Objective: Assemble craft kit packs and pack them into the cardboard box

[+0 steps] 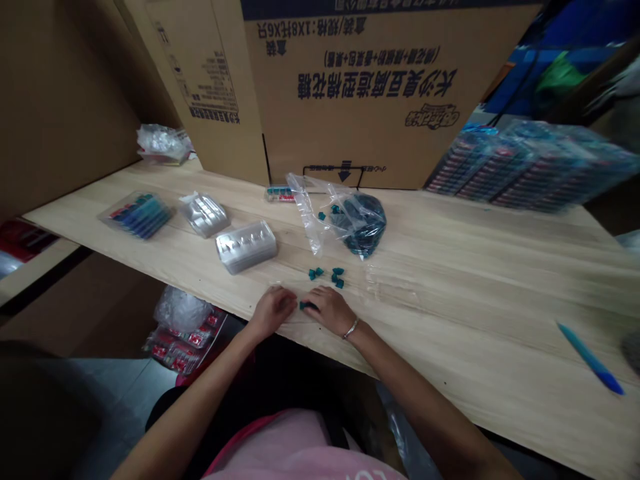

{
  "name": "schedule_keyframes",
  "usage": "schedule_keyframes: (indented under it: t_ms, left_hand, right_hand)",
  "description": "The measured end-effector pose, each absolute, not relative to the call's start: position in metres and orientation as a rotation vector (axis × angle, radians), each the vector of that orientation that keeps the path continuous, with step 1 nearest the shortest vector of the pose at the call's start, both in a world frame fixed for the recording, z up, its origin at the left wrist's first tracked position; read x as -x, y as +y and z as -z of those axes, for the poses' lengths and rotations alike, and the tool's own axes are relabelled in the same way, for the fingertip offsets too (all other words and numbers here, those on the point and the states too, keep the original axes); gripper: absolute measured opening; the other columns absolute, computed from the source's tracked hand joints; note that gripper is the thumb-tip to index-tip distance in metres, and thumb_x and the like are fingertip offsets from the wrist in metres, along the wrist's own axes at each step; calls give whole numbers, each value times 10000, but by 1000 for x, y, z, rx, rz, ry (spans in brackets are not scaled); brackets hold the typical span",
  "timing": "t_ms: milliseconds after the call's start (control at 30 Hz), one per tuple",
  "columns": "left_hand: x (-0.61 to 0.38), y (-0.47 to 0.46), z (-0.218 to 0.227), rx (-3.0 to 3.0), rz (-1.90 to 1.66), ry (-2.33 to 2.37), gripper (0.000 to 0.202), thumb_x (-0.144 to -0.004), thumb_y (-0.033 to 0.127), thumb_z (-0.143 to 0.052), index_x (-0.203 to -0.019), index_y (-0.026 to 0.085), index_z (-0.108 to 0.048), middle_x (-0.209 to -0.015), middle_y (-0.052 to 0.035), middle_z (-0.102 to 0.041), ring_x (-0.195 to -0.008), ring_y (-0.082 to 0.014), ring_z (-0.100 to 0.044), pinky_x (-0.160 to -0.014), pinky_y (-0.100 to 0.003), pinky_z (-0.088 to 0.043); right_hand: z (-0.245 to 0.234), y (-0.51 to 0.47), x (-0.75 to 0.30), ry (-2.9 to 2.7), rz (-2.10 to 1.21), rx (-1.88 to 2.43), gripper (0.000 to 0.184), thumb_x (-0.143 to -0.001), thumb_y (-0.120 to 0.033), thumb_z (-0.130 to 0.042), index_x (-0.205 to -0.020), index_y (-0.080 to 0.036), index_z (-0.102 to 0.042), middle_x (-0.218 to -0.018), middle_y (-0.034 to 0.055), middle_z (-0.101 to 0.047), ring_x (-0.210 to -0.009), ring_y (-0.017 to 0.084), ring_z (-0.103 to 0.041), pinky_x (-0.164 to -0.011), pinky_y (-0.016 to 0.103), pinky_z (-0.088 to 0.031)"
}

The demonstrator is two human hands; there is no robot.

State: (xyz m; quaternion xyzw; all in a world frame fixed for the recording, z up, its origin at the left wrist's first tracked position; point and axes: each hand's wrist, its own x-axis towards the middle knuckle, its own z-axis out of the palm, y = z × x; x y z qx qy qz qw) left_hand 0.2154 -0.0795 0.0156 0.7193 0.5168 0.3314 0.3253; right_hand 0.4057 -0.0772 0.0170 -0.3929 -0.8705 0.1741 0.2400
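Near the front edge of the table, my left hand [274, 311] is closed, its fingers curled together. What it grips is hard to make out; faint clear plastic shows around the fingertips. My right hand [329, 309], with a bracelet at the wrist, pinches a small teal piece [303, 305] close to my left fingers. Just beyond the hands lie several loose teal pieces [338, 272]. Behind them rests a clear plastic bag [367, 223] full of the same teal pieces, its mouth toward the left. A clear, empty-looking plastic tray [395, 290] lies to the right of my hands.
Stacked clear trays [246, 247] and another wrapped stack [204, 213] stand left, beside a filled pack [137, 215]. A large cardboard box [350, 127] backs the table. Filled packs [530, 167] are piled at the right. A blue pen-like object [590, 359] lies far right.
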Motion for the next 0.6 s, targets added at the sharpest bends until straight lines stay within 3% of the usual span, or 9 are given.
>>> schedule_keyframes:
  t_ms: [133, 300, 433, 600]
  left_hand:
    - [-210, -83, -5, -2152, -774, 1355, 65, -753, 208, -627, -803, 188, -664, -773, -43, -643, -778, -186, -545, -734, -319, -413]
    - [-230, -59, -19, -2106, -759, 1518, 94, -793, 186, -571, -774, 184, -662, -764, -49, -641, -785, -181, -576, -737, -297, -426]
    - [-268, -22, -26, -2003, -625, 1716, 87, -717, 164, -638, -795, 157, -677, -808, -89, -645, -817, -220, -604, -737, -313, -437]
    - [-277, -9, -30, -1925, -629, 1700, 194, -676, 38, -561, -779, 154, -677, -770, -74, -663, -777, -204, -619, -720, -306, -446]
  right_hand:
    - [-11, -75, -409, -2407, -487, 1078, 134, -775, -149, -694, -899, -163, -648, -868, 48, -669, -846, 194, -583, -766, 312, -447]
    - [-22, -41, -423, -2266, -373, 1275, 122, -838, -105, -574, -912, -173, -644, -946, 55, -665, -908, 188, -570, -816, 303, -424]
    - [-29, -16, -423, -2354, -264, 1501, 110, -796, -106, -592, -881, -157, -640, -934, 87, -657, -933, 234, -553, -797, 334, -415]
    - [-30, -23, -427, -2050, -553, 1487, 173, -728, -88, -600, -882, -164, -619, -894, 69, -664, -858, 207, -587, -779, 333, -450]
